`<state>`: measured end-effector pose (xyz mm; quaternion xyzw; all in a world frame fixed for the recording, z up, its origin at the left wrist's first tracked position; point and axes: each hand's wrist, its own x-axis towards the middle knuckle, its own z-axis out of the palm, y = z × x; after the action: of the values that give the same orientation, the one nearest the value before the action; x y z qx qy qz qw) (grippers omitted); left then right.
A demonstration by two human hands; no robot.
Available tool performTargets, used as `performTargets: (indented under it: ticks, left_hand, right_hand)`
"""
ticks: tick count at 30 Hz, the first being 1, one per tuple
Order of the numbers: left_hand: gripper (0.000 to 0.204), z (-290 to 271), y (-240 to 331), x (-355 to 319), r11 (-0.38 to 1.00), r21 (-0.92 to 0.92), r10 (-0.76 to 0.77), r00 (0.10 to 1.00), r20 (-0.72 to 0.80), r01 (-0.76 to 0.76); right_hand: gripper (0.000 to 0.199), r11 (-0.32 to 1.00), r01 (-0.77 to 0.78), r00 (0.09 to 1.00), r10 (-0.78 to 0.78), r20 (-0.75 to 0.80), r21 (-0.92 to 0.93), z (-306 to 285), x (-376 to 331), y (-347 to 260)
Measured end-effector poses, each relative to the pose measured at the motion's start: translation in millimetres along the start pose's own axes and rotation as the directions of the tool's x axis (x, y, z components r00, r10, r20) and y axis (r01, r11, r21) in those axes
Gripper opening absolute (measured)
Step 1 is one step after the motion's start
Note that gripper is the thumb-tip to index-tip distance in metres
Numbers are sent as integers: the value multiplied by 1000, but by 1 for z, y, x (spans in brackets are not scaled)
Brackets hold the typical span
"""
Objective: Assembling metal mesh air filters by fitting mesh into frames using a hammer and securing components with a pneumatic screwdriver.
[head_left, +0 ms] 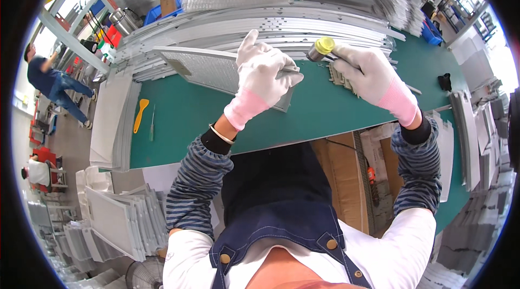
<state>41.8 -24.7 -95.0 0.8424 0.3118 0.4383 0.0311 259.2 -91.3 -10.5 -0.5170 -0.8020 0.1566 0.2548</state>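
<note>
My left hand, in a white glove with a pink cuff, is closed on a grey-framed mesh panel at its right end. Its index finger points up, while thumb and other fingers pinch at the frame's corner. The panel is tilted over the green table, its far end reaching left. My right hand, gloved alike, grips a small hammer with a yellow face and a metal head. The hammer head is held a little right of my left fingertips, apart from the panel. Most of its handle is hidden in my fist.
Long metal strips lie stacked along the table's back. Small grey corner pieces lie below my right hand. A yellow scraper and a screwdriver rest at left, beside stacked panels. Another person stands at far left.
</note>
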Motion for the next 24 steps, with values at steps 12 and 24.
performTargets:
  ticks: [12,24]
  left_hand:
    - [20,5,-6,2,998,9,59,997,-58,-59]
    - [19,14,-9,3,997,14,73,996,-52,-73]
  right_hand:
    - [32,979,-151,988,152,-2,136,24,1,13]
    - [31,992,-117,992,118,-40,44,18,12,2]
